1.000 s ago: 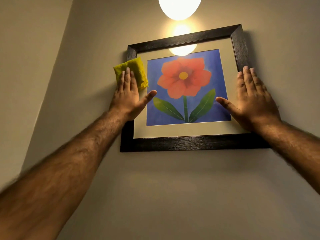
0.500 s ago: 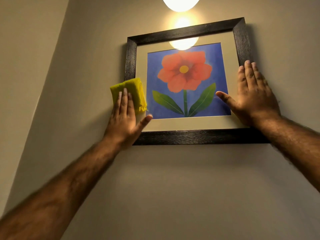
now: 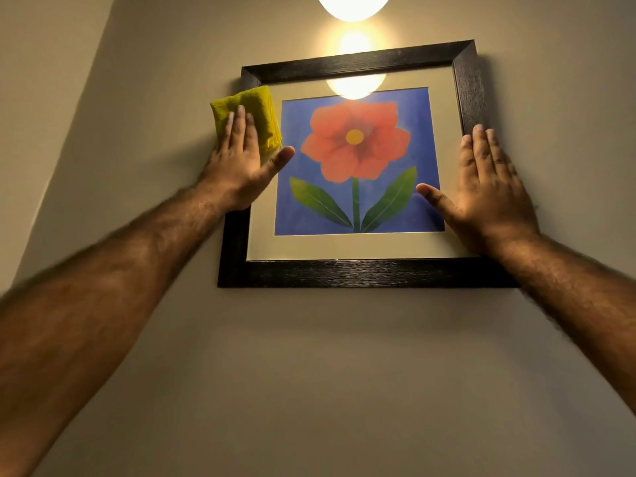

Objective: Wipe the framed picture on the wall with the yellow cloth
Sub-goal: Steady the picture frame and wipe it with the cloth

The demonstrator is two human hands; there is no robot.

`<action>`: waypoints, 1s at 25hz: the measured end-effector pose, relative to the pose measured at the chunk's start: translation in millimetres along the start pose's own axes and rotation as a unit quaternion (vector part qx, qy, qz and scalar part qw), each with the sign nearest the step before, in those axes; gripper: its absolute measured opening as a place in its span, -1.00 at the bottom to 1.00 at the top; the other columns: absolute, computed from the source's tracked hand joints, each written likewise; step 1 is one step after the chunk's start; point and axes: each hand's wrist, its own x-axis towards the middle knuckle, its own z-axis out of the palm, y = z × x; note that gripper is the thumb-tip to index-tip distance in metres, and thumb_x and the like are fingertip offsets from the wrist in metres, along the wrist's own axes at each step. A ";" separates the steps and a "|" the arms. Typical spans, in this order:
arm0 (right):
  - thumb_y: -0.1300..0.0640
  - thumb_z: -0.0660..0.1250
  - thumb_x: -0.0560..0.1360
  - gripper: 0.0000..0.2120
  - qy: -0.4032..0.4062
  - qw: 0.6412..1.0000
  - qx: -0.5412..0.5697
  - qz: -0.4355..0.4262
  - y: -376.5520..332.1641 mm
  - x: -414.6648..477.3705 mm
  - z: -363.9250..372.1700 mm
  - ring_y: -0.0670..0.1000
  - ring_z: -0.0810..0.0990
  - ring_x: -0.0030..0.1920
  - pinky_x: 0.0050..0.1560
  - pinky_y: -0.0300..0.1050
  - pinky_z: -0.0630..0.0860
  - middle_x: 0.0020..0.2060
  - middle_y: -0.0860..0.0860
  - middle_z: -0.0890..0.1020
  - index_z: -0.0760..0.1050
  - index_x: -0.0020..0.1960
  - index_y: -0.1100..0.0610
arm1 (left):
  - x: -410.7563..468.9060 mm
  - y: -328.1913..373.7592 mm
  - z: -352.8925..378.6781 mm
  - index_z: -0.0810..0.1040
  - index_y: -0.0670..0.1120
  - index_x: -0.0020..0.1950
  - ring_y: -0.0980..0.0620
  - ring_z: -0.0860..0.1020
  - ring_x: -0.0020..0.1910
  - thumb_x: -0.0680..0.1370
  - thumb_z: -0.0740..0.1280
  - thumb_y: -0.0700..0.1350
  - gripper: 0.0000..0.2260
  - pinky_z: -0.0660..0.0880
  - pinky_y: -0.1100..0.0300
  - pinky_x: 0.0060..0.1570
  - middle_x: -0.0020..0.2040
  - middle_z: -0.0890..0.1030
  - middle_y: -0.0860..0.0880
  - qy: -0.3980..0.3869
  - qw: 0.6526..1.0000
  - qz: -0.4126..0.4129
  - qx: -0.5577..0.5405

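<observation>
A framed picture (image 3: 364, 273) with a dark wooden frame hangs on the beige wall; it shows a red flower on blue inside a cream mat. A folded yellow cloth (image 3: 256, 110) lies flat against the frame's upper left side. My left hand (image 3: 241, 166) presses on the cloth with straight fingers, thumb spread onto the mat. My right hand (image 3: 488, 187) lies flat on the frame's right side, fingers together and pointing up, thumb resting on the picture's lower right.
A lit wall lamp (image 3: 352, 5) glows just above the frame, and its glare (image 3: 354, 86) reflects in the glass at the top. A wall corner (image 3: 69, 132) runs up on the left. Bare wall stretches below the frame.
My left hand and the cloth, which had slid down the frame's left side, are back up at its upper left. The right hand stays on the right side.
</observation>
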 end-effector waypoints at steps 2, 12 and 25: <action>-0.51 -0.07 0.50 0.03 -0.003 1.000 -0.001 0.002 0.0 -0.3 -1.0 0.11 -0.08 0.67 0.65 0.03 -0.06 0.66 0.17 -0.05 -0.08 0.65 0.25 | -31.6 -0.1 10.3 -0.22 -0.16 0.62 -0.02 -0.26 0.63 0.44 -0.22 0.56 0.00 -0.20 -0.03 0.60 0.65 -0.24 -0.10 0.009 1.000 0.009 0.007; -0.51 -0.06 0.48 0.04 -0.005 1.000 0.004 0.003 -0.3 -2.2 -2.2 0.11 -0.08 0.67 0.65 0.05 -0.06 0.66 0.17 -0.05 -0.08 0.65 0.26 | -115.4 1.1 25.7 -0.19 -0.20 0.62 -0.06 -0.22 0.63 0.44 -0.26 0.54 0.01 -0.16 0.00 0.60 0.65 -0.21 -0.15 -0.007 0.998 0.018 0.053; -0.52 -0.08 0.50 0.03 0.002 1.000 0.001 -0.003 1.3 -0.1 1.2 0.11 -0.08 0.67 0.65 0.03 -0.07 0.66 0.17 -0.05 -0.09 0.65 0.25 | -12.1 1.1 -2.7 -0.20 -0.14 0.62 -0.03 -0.21 0.63 0.44 -0.20 0.55 -0.01 -0.18 -0.02 0.59 0.66 -0.21 -0.10 0.001 1.000 0.006 -0.003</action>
